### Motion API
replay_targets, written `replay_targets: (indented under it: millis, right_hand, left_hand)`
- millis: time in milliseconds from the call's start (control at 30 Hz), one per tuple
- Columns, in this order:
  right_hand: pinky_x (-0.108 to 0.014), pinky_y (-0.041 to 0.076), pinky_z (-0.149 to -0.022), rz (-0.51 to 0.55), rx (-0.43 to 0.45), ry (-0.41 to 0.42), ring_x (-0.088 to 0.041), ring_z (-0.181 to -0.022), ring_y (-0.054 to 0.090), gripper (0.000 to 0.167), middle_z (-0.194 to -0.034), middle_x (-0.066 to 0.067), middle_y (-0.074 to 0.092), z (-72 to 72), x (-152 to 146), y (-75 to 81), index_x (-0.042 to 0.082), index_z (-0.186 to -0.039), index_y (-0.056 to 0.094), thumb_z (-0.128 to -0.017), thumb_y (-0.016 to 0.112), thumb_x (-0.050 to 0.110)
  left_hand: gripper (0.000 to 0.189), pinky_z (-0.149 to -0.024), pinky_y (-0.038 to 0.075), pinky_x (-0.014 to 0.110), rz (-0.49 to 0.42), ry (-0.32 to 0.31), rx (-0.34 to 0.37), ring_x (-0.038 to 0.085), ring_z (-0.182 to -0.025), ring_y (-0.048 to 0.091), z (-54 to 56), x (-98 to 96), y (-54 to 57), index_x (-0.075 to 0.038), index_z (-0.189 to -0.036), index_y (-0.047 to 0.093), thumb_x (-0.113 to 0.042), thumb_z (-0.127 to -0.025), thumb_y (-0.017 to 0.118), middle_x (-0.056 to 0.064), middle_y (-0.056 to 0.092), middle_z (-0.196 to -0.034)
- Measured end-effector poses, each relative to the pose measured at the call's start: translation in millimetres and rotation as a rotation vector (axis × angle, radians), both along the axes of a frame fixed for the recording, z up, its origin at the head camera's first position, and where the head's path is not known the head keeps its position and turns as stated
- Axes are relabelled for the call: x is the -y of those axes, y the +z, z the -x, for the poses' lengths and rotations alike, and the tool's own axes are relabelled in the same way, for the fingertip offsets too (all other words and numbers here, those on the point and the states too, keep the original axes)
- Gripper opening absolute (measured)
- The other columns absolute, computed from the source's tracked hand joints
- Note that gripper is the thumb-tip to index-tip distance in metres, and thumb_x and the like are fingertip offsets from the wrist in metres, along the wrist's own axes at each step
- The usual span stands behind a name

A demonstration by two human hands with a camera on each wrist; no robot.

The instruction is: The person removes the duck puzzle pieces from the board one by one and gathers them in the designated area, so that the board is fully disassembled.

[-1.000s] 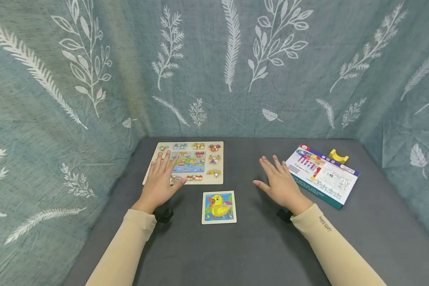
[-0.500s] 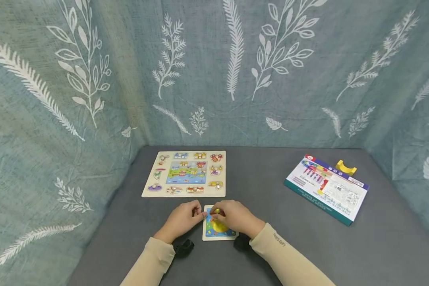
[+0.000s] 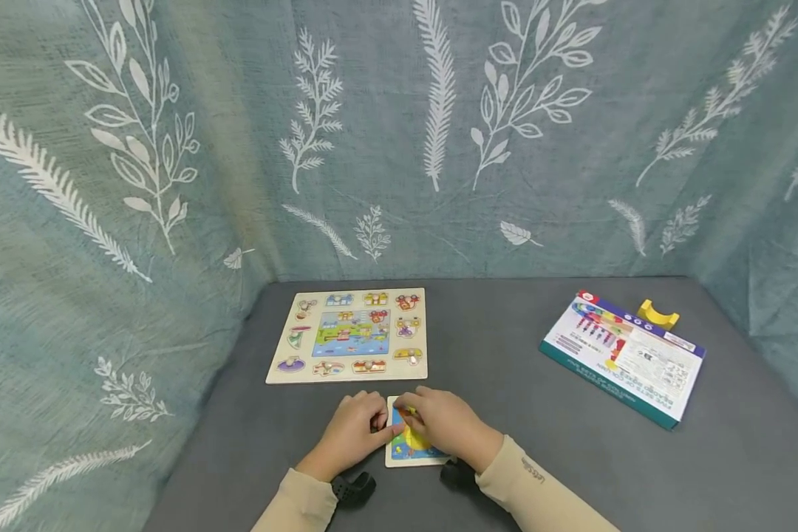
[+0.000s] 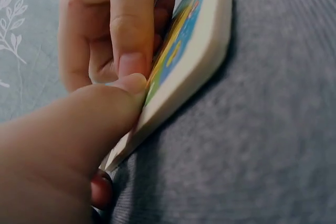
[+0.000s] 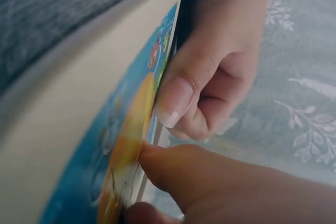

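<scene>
A small square duck puzzle [image 3: 417,459], with a pale wooden border, lies on the dark tabletop. At its left edge my left hand [image 3: 354,434] pinches the border. The left wrist view shows that thumb [image 4: 113,100] on the upper side and a fingertip low beside the edge. My right hand [image 3: 454,427] bends over the puzzle, thumb and curled fingers pinching at a yellow and orange duck piece [image 5: 137,114]. Whether that piece is raised cannot be told. Both thumbs are close together on the picture. The right hand covers most of the duck's head.
A larger wooden knob puzzle board [image 3: 412,372] lies behind the hands, to the left. On the right is a flat box [image 3: 615,351] with a teal side, and a yellow curved block [image 3: 658,315] behind it. A leaf-patterned curtain [image 3: 372,140] surrounds the table's far sides.
Both hands came inward from their spread pose above the table to the duck puzzle, and their fingers curled. Since half a second ago the left thumb has reached onto the border. The head view has shifted.
</scene>
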State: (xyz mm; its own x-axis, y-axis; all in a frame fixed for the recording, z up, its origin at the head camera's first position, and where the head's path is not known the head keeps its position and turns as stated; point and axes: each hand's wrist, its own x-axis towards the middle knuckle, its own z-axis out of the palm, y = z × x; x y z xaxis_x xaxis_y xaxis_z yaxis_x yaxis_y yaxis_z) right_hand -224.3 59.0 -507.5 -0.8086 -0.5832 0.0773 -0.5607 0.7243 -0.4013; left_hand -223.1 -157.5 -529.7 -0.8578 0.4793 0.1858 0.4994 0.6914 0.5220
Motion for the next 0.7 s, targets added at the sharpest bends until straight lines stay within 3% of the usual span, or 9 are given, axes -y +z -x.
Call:
replay_targets:
  millis: [267,533,700]
  right_hand:
    - [-0.024,0.039,-0.056,-0.070,-0.056,0.003,-0.009,-0.063,0.040,0.032,-0.087,0.001,0.048,0.0,1.2,-5.6,0.024,-0.137,0.069,-0.105,0.068,0.026]
    - [-0.023,0.036,-0.053,-0.078,-0.118,0.006,-0.009,-0.060,0.037,0.029,-0.084,0.002,0.047,-0.5,2.6,-4.3,0.020,-0.131,0.069,-0.103,0.071,0.024]
    - [-0.025,0.035,-0.053,-0.120,-0.065,0.057,-0.011,-0.058,0.038,0.027,-0.083,0.001,0.047,9.9,0.5,2.1,0.020,-0.131,0.068,-0.105,0.068,0.026]
  left_hand:
    - [0.048,-0.071,0.028,0.034,0.024,0.007,-0.014,0.005,-0.064,0.028,-2.0,-3.4,-1.1,-0.024,-0.073,0.041,-0.040,-0.092,0.082,-0.013,0.033,-0.071]
    - [0.050,-0.070,0.026,0.035,0.032,0.082,-0.039,0.007,-0.063,0.027,-6.1,-11.4,-0.7,-0.022,-0.071,0.040,-0.033,-0.090,0.086,-0.010,0.032,-0.070]
    - [0.050,-0.070,0.026,0.035,0.022,0.084,-0.036,0.007,-0.063,0.028,-2.4,-13.9,-0.5,-0.023,-0.071,0.042,-0.034,-0.090,0.086,-0.010,0.033,-0.069]
